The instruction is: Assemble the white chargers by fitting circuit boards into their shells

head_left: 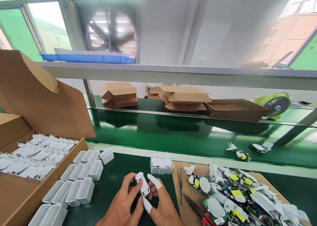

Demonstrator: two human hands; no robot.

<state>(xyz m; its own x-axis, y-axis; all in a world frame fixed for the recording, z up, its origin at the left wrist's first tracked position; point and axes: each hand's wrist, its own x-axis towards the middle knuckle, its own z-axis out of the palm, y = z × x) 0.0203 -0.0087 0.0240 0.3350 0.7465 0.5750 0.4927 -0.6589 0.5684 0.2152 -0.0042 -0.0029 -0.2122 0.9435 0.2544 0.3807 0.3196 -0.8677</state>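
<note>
one white plastic piece (143, 183) sits between the two hands above the green surface (116, 173), its long axis pointing mostly away from the person, far end leaning left. the left hand (126, 199) is closed to a pinch on its left side, thumb laid against it; the right hand (160, 199), white covers (155, 181) on its thumb and a finger, curls partly closed around the lower right end, whether gripping or merely steadying i cannot tell.

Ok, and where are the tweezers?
In the head view, the tweezers lie right of centre on the brown board near its left edge, between the right hand and the parts heap.
</note>
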